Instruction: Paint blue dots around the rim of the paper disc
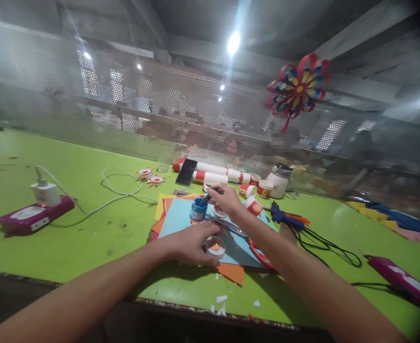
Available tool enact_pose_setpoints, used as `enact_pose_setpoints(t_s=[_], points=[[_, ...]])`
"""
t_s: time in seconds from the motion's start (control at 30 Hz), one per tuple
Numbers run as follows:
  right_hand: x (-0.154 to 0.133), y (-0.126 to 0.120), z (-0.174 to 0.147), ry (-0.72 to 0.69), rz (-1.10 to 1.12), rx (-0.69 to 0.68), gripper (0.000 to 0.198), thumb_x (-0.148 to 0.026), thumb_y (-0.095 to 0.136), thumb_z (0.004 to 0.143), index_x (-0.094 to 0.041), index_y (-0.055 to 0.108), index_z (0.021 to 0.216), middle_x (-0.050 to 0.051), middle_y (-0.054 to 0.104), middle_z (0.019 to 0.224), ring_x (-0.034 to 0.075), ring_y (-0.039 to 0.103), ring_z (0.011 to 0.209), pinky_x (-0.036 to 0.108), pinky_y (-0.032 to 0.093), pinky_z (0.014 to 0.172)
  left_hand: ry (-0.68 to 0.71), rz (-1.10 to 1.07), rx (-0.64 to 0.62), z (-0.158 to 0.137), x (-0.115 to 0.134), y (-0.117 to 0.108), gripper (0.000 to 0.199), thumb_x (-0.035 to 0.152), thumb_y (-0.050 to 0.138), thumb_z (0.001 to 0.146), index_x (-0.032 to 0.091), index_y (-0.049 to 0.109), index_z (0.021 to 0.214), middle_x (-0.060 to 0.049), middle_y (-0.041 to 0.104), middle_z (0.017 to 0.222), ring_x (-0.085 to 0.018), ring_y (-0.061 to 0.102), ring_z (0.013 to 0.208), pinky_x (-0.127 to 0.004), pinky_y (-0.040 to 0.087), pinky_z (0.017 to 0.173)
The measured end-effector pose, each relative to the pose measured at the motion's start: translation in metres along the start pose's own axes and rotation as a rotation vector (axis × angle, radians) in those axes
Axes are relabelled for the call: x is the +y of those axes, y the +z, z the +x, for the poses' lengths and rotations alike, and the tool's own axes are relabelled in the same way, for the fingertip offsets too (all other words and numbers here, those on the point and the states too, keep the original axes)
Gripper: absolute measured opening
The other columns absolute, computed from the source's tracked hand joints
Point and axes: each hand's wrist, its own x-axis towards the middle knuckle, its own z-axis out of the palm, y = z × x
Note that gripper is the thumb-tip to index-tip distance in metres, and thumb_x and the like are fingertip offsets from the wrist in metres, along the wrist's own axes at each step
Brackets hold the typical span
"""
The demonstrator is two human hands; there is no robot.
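My left hand [195, 242] rests low over the blue sheet, its thumb and fingers curved around a small round disc [215, 247] with a pale rim and an orange-and-white middle. Beyond it, my right hand [225, 199] pinches a dark paintbrush [208, 196], whose lower end reaches the mouth of a blue paint jar [198, 211]. The jar stands upright on light blue paper [174, 221]. A white round lid or cup [217, 212] lies partly hidden below my right hand. Red-handled scissors [262, 256] lie under my right forearm.
Stacked paper cups [210, 178], a black phone [186, 172] and a white jug [279, 181] line the back. A glue gun [285, 215] with black cable lies right. Purple power strips [36, 216] sit at both sides. A paper flower [300, 89] hangs above. Paper scraps [222, 299] litter the front edge.
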Motion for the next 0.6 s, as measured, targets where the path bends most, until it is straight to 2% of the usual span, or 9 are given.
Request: enact_pose_setpoints(t_s=[0.1,0.2,0.27,0.4,0.5,0.6], points=[[-0.001,-0.003,-0.007,0.027,-0.014,-0.033,0.031,-0.035,0.061,0.097,-0.016,0.061,0.121,0.007,0.067,0.112,0.018,0.068,0.09,0.037,0.059,0.076,-0.041,-0.017,0.035,-0.002,0.003,-0.01,0.049,0.037,0.075,0.077,0.018,0.065,0.122,-0.011,0.066,0.128,-0.032,0.059,0.118,-0.044,0.047,0.104],[-0.003,-0.001,-0.009,0.023,-0.04,-0.048,0.031,-0.035,0.061,0.097,-0.016,0.061,0.12,0.007,0.067,0.113,0.019,0.068,0.091,0.038,0.059,0.077,-0.177,-0.014,0.066,-0.005,-0.007,-0.03,0.021,0.031,0.067,0.089,0.016,0.071,0.102,-0.006,0.072,0.108,-0.024,0.067,0.101,-0.039,0.053,0.094],[-0.006,0.002,-0.007,0.006,-0.064,-0.053,0.03,-0.035,0.061,0.097,-0.016,0.062,0.12,0.007,0.067,0.114,0.019,0.068,0.092,0.038,0.059,0.078,-0.32,0.016,0.113,-0.005,-0.023,-0.045,0.027,0.036,0.063,0.094,0.013,0.066,0.109,-0.007,0.069,0.11,-0.023,0.067,0.096,-0.041,0.057,0.084],[-0.013,0.01,0.004,-0.051,-0.115,-0.07,0.03,-0.034,0.062,0.096,-0.016,0.062,0.12,0.008,0.066,0.117,0.02,0.067,0.096,0.04,0.058,0.081,-0.52,0.056,0.223,0.005,-0.061,-0.064,0.034,0.034,0.063,0.095,0.016,0.061,0.123,-0.009,0.063,0.125,-0.025,0.065,0.105,-0.044,0.057,0.087],[-0.016,0.014,0.012,-0.093,-0.142,-0.08,0.031,-0.034,0.063,0.095,-0.016,0.062,0.121,0.008,0.065,0.12,0.022,0.067,0.1,0.042,0.058,0.083,-0.54,0.023,0.267,0.02,-0.079,-0.062,0.035,0.034,0.063,0.096,0.016,0.059,0.125,-0.01,0.062,0.125,-0.025,0.065,0.106,-0.045,0.057,0.088],[-0.015,0.014,0.016,-0.127,-0.146,-0.079,0.032,-0.035,0.063,0.095,-0.016,0.062,0.122,0.008,0.065,0.121,0.023,0.066,0.101,0.042,0.057,0.084,-0.467,-0.025,0.329,0.034,-0.084,-0.053,0.035,0.034,0.062,0.096,0.016,0.058,0.126,-0.01,0.061,0.127,-0.025,0.064,0.107,-0.046,0.056,0.089]])
